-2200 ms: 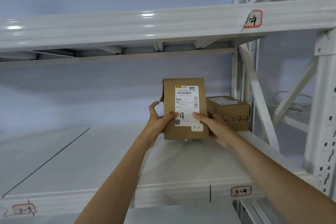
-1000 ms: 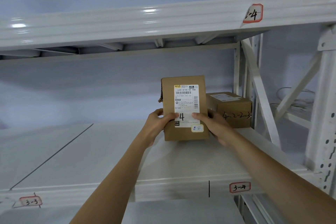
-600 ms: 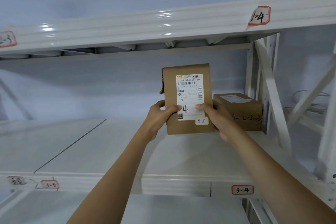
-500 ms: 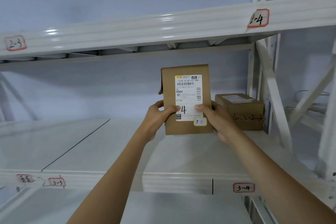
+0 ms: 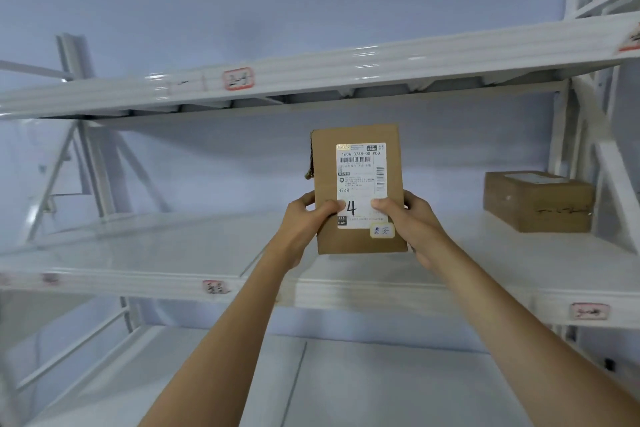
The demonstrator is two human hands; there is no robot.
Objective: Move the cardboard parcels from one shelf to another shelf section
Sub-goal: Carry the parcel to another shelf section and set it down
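I hold a brown cardboard parcel (image 5: 358, 239) upright in front of me, its white shipping label with a handwritten "4" facing me. My left hand (image 5: 304, 224) grips its left edge and my right hand (image 5: 412, 222) grips its right edge, thumbs on the label. The parcel is in the air above the middle shelf (image 5: 363, 291), near the seam between two shelf boards. A second cardboard parcel (image 5: 536, 201) lies flat at the right end of that shelf, well apart from the one I hold.
The white metal rack has an upper beam (image 5: 311, 76) overhead and a lower shelf (image 5: 346, 385) below. A diagonal brace and upright (image 5: 609, 156) stand right of the lying parcel. Red-bordered section tags (image 5: 589, 311) mark the shelf edges. Left rack braces (image 5: 69, 166) stand behind.
The parcel has been lifted off the shelf and carried left, away from the lying parcel it stood beside. My view has swung left, with the left section now in sight.
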